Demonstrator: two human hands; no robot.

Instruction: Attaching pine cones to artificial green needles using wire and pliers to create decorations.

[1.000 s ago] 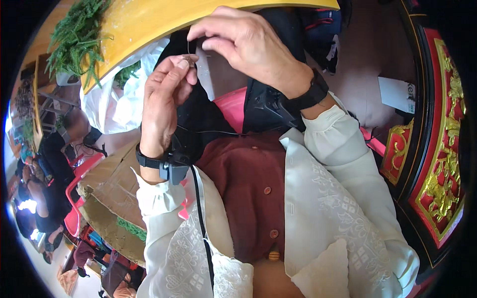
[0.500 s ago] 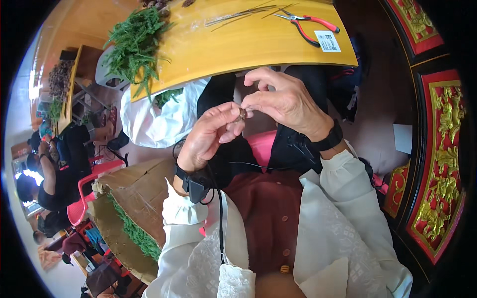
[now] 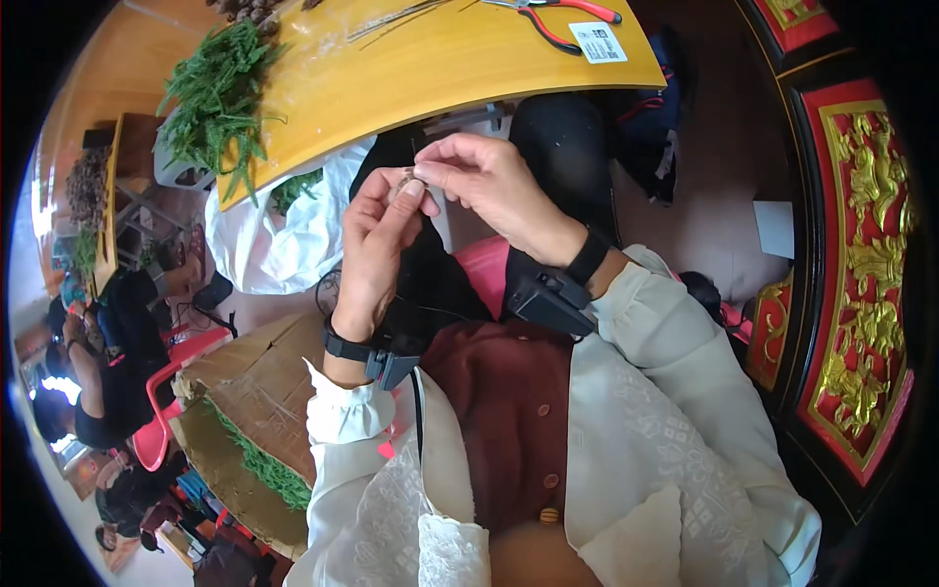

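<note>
Above my lap, just short of the table edge, both hands meet at a small brown pine cone (image 3: 412, 180), mostly hidden by fingers. My left hand (image 3: 375, 227) is closed round it, thumb on its near side. From the right, my right hand (image 3: 499, 191) pinches with thumb and forefinger at its top, where a thin dark wire (image 3: 413, 147) seems to stick up. On the yellow table (image 3: 440, 73) lie pliers (image 3: 548, 27) with red and black handles, several thin wires (image 3: 396, 20) and a heap of green sprigs (image 3: 220, 98).
Brown pine cones (image 3: 245, 8) sit at the table's far left. Below the table edge hangs a white plastic bag (image 3: 269, 249) with greenery. An opened cardboard box (image 3: 264, 367) of greenery stands left of me; a carved gold-and-red panel (image 3: 866, 274) is at right. Other people sit far left.
My view has shifted, so the table sits further up and left. My right hand has turned, its forefinger lowering onto the thumb; my left thumb now lies upright along the cone.
</note>
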